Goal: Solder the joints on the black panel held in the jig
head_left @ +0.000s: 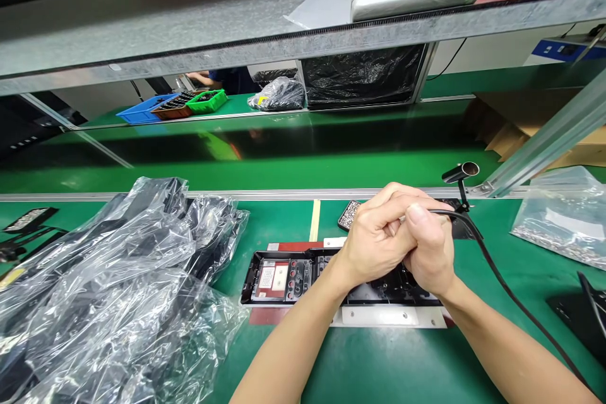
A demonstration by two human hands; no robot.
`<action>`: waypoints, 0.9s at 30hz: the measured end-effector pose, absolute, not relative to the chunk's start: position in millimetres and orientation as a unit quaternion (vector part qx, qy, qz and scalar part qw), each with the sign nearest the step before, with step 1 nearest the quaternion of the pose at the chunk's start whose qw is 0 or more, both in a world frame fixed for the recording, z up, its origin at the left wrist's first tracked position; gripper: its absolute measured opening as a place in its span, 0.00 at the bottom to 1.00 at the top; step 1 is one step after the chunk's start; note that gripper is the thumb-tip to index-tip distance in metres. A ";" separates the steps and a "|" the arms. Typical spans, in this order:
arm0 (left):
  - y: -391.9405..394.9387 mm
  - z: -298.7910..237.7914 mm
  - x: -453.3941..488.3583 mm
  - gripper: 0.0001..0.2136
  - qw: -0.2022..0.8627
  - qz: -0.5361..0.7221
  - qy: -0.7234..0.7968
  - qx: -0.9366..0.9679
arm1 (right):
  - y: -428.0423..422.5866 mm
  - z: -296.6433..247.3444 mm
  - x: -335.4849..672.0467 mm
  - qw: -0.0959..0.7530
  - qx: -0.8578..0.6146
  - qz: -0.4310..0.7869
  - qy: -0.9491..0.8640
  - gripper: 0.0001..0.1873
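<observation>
My left hand [381, 233] and my right hand [430, 249] are pressed together, fingers curled, above a long black plastic housing [250, 274]. A black cable [492, 265] leads up from the lower right and disappears between my fingers by the right thumb. My right hand is closed on its end; whatever sits deeper in the grip is hidden. The left hand's fingers are closed too, and what they hold cannot be seen. The housing lies in a fixture with a white screwed strip [392, 316] along its front. My hands and forearms cover part of it.
Plastic-wrapped black parts [142, 278] fill the left side. Behind my hands are a small tray of screws [349, 214] and a black stand with a metal tube [461, 172]. A bag of small parts [563, 214] lies right. A metal shelf [237, 50] crosses overhead.
</observation>
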State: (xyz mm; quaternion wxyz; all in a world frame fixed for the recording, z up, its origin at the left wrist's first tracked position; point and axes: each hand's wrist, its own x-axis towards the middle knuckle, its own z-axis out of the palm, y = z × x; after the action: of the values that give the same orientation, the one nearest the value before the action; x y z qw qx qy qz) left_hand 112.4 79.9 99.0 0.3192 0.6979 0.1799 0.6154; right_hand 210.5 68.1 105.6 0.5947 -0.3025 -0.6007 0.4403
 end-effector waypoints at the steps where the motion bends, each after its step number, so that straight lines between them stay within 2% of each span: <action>1: 79.7 99.1 112.4 0.11 0.320 0.617 0.178 0.697 | 68.1 105.8 210.5 0.596 -0.304 0.438 -0.601 0.21; 6: 79.0 100.8 111.0 0.11 0.327 0.606 0.187 0.701 | 67.4 108.5 210.7 0.599 -0.308 0.430 -0.601 0.23; 12: 79.1 101.0 111.3 0.11 0.326 0.603 0.191 0.702 | 68.0 107.1 211.3 0.601 -0.294 0.443 -0.597 0.18; 27: 80.2 100.1 112.4 0.12 0.319 0.605 0.183 0.706 | 68.7 107.0 214.5 0.594 -0.298 0.435 -0.608 0.20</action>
State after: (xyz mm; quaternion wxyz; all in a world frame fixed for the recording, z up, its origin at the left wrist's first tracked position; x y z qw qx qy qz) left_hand 112.4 80.2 100.1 0.3194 0.7060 0.1834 0.6049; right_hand 214.5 68.7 107.0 0.5939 -0.2979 -0.6079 0.4346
